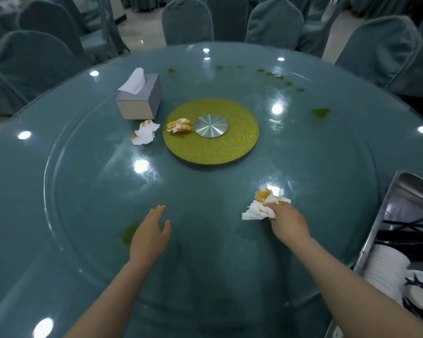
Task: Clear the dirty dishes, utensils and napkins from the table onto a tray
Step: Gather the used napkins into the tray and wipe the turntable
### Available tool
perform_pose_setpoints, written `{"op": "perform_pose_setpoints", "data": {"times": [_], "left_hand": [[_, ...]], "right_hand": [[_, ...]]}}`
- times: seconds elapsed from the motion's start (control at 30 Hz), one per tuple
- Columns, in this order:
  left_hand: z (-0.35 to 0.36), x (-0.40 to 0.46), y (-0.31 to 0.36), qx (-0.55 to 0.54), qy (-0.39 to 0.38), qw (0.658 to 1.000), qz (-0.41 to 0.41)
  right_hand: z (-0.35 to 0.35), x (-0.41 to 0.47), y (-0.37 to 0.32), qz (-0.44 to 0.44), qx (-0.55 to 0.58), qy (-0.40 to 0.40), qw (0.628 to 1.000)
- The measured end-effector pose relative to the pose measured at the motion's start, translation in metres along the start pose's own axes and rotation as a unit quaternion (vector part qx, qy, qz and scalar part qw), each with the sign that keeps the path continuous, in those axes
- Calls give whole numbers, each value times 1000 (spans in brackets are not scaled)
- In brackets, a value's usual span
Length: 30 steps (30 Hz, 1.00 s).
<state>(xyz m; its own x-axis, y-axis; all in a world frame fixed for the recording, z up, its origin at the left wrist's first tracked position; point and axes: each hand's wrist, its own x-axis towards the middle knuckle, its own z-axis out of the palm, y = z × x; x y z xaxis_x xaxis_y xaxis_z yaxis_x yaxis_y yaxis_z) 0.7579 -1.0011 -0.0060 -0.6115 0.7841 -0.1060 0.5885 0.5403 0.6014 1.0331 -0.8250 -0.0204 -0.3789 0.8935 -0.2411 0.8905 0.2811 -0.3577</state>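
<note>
My right hand (287, 222) grips a crumpled white napkin with orange stains (261, 203) on the glass table (205, 240), right of centre. My left hand (150, 234) hovers open over the near table, fingers straight, holding nothing. A second stained napkin (144, 132) lies by the tissue box. A third, mostly orange one (179, 125) sits on the gold disc (210, 142). At the right edge a metal tray (376, 230) holds stacked white plates (386, 269) and black chopsticks (410, 228).
A grey tissue box (139, 96) with a tissue sticking up stands left of the gold disc, which has a silver hub (210, 126). Green smears (321, 112) dot the far and near glass. Covered chairs (187, 20) ring the table.
</note>
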Motion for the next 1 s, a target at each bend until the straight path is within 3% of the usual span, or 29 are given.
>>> {"op": "perform_pose_setpoints", "data": {"times": [0.1, 0.43, 0.7, 1.0], "left_hand": [[-4, 4, -2, 3, 1, 1000, -4], [-11, 40, -33, 30, 9, 999, -33], [-21, 82, -69, 70, 31, 996, -52], [-26, 136, -89, 86, 60, 992, -76]], "right_hand": [[0, 0, 0, 24, 12, 27, 999], [36, 14, -76, -123, 131, 9, 984], [38, 58, -114, -175, 182, 33, 967], [40, 109, -170, -211, 174, 46, 961]]}}
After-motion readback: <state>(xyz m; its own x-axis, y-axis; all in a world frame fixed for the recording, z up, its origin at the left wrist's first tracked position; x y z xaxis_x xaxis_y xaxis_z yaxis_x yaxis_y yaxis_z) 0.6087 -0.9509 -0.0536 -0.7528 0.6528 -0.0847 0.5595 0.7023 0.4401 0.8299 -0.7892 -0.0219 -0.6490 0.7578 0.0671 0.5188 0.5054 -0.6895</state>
